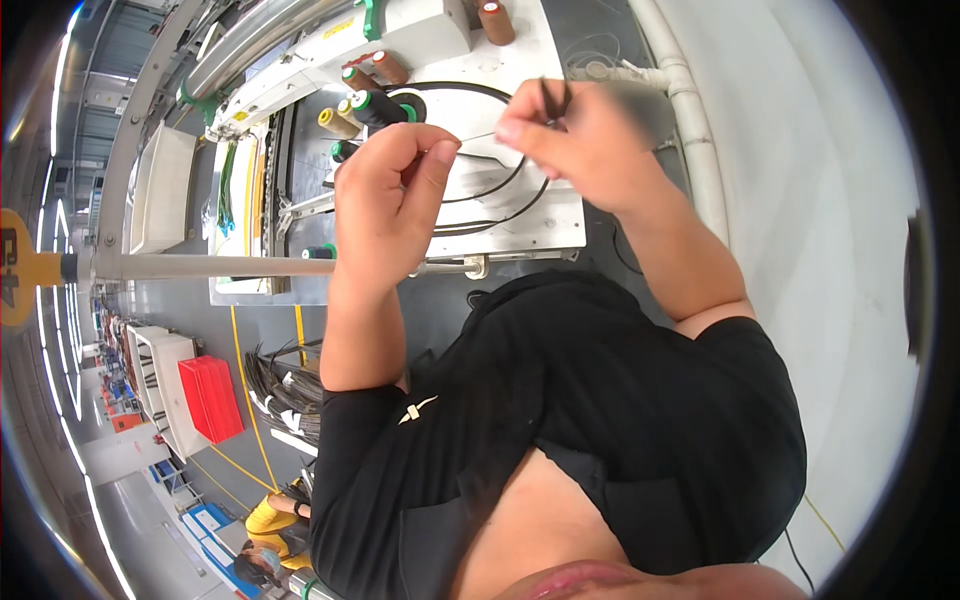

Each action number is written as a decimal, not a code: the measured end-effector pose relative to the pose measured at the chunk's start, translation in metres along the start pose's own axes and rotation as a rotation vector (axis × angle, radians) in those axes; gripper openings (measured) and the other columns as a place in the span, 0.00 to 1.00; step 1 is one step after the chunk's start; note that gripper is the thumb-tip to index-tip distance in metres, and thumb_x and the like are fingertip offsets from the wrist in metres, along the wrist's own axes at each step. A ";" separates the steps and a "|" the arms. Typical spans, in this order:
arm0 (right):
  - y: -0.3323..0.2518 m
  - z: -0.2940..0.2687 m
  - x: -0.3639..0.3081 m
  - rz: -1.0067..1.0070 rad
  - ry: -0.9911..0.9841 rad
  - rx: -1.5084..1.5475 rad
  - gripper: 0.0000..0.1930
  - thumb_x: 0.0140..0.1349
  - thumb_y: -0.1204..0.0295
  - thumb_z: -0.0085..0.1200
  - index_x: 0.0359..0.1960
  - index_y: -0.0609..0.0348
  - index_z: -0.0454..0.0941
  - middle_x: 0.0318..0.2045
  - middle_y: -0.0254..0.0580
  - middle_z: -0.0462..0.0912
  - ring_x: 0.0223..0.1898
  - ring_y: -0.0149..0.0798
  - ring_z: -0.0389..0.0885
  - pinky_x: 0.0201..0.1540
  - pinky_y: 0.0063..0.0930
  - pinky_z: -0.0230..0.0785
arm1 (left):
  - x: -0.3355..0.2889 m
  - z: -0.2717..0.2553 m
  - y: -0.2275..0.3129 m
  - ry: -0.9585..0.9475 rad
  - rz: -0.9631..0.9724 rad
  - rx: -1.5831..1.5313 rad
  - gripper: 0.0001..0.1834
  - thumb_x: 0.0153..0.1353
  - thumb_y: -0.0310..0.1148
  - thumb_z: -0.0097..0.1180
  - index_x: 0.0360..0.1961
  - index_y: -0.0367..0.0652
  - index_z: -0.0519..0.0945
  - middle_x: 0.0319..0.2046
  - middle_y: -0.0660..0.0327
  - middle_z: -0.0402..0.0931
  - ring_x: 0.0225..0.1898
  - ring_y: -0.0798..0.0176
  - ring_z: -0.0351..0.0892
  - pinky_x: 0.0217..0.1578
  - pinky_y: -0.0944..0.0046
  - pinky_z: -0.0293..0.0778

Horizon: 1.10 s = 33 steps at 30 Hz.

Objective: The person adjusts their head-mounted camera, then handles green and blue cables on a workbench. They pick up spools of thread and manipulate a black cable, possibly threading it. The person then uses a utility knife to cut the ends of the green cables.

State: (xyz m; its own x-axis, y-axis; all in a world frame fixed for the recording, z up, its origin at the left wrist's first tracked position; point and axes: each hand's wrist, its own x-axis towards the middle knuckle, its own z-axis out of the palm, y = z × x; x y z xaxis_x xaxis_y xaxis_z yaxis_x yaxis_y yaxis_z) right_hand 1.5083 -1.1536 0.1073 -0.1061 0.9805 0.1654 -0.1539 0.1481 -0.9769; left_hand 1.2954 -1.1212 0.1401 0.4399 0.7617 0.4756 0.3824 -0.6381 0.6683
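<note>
My left hand (392, 195) is raised over a white work surface (562, 215), thumb and forefinger pinched together. From its fingertips a thin dark thread (478, 138) seems to run toward my right hand (585, 135). That hand is closed around a small dark tool (552, 100), blurred and partly covered by the fingers, so its kind is unclear. The two hands are a short way apart. Beneath them a black cable (510, 208) lies in wide loops on the surface. Close beyond my left hand lies a large black thread cone (378, 107).
Brown thread spools (390, 67) and a yellow thread cone (338, 123) sit by a long white machine (345, 50). A metal bar (210, 266) crosses at left. Farther off are a red crate (211, 398), bundled dark cables (280, 385) and a person in yellow (275, 525). White pipes (690, 110) run at right.
</note>
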 end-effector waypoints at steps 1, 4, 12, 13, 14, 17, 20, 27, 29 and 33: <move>0.003 -0.001 0.002 -0.049 0.042 -0.030 0.08 0.67 0.69 0.61 0.33 0.59 0.80 0.20 0.22 0.73 0.21 0.17 0.67 0.24 0.15 0.59 | -0.002 0.000 -0.001 0.009 0.006 -0.066 0.01 0.61 0.22 0.62 0.34 0.37 0.83 0.21 0.61 0.72 0.22 0.69 0.67 0.25 0.67 0.64; 0.002 -0.002 0.008 -0.113 0.139 -0.096 0.08 0.67 0.70 0.62 0.33 0.61 0.81 0.24 0.24 0.76 0.27 0.19 0.67 0.31 0.20 0.60 | -0.009 0.001 -0.004 0.001 0.063 -0.191 0.05 0.57 0.22 0.64 0.36 0.39 0.83 0.22 0.65 0.70 0.23 0.71 0.66 0.24 0.67 0.61; 0.012 0.048 0.000 -0.113 -0.049 0.294 0.09 0.73 0.67 0.56 0.39 0.62 0.80 0.21 0.25 0.73 0.22 0.17 0.64 0.24 0.17 0.56 | -0.016 0.009 -0.024 0.037 -0.057 -0.718 0.22 0.68 0.33 0.55 0.58 0.31 0.78 0.32 0.68 0.71 0.35 0.72 0.68 0.39 0.68 0.67; 0.014 0.051 0.002 -0.068 -0.063 0.424 0.10 0.73 0.67 0.56 0.40 0.61 0.80 0.21 0.25 0.72 0.21 0.17 0.63 0.23 0.17 0.55 | -0.014 0.010 -0.026 0.041 -0.016 -0.849 0.24 0.70 0.35 0.53 0.62 0.29 0.76 0.33 0.69 0.70 0.37 0.72 0.68 0.42 0.68 0.68; 0.014 0.056 0.006 -0.022 -0.075 0.553 0.10 0.73 0.66 0.56 0.41 0.61 0.80 0.20 0.25 0.71 0.20 0.17 0.63 0.22 0.17 0.54 | -0.012 0.014 -0.012 0.063 -0.041 -0.992 0.25 0.70 0.39 0.53 0.59 0.28 0.76 0.35 0.66 0.72 0.42 0.69 0.69 0.52 0.64 0.66; 0.013 0.059 0.014 -0.060 -0.071 0.470 0.12 0.71 0.67 0.58 0.48 0.63 0.79 0.20 0.22 0.70 0.21 0.15 0.62 0.23 0.16 0.53 | -0.013 0.009 -0.030 -0.045 0.022 -1.098 0.23 0.69 0.40 0.53 0.53 0.29 0.78 0.40 0.62 0.73 0.45 0.66 0.70 0.55 0.63 0.63; 0.012 0.058 0.018 -0.225 -0.056 0.107 0.12 0.70 0.70 0.60 0.50 0.62 0.80 0.20 0.20 0.69 0.23 0.15 0.61 0.25 0.16 0.53 | -0.014 0.003 -0.028 -0.092 -0.011 -1.102 0.15 0.68 0.38 0.53 0.42 0.34 0.79 0.42 0.62 0.72 0.48 0.65 0.69 0.55 0.62 0.62; 0.000 0.056 0.029 -0.346 -0.065 -0.131 0.07 0.68 0.75 0.60 0.45 0.59 0.84 0.20 0.20 0.69 0.24 0.17 0.61 0.27 0.16 0.55 | -0.015 -0.005 -0.030 -0.156 0.008 -1.078 0.10 0.67 0.34 0.54 0.39 0.37 0.78 0.38 0.62 0.72 0.46 0.66 0.69 0.51 0.63 0.63; 0.003 0.056 0.032 -0.384 -0.045 -0.142 0.06 0.68 0.74 0.60 0.43 0.60 0.84 0.20 0.21 0.69 0.24 0.17 0.61 0.27 0.17 0.55 | -0.015 -0.011 -0.029 -0.160 -0.027 -1.023 0.08 0.67 0.32 0.55 0.39 0.37 0.78 0.37 0.64 0.72 0.45 0.67 0.69 0.50 0.65 0.63; -0.005 0.052 0.036 -0.332 0.000 -0.129 0.06 0.69 0.71 0.60 0.40 0.61 0.82 0.22 0.21 0.73 0.26 0.17 0.64 0.29 0.16 0.57 | -0.014 -0.010 -0.014 0.069 -0.201 -0.963 0.08 0.65 0.26 0.59 0.44 0.37 0.76 0.40 0.65 0.75 0.44 0.73 0.70 0.46 0.71 0.66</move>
State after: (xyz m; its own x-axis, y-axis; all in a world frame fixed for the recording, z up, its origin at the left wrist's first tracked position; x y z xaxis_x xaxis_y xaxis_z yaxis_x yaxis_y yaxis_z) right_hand 1.4542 -1.1253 0.1247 -0.0708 0.8762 0.4768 -0.0544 0.4739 -0.8789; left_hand 1.2754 -1.1216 0.1297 0.3789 0.8703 0.3145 -0.3940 -0.1558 0.9058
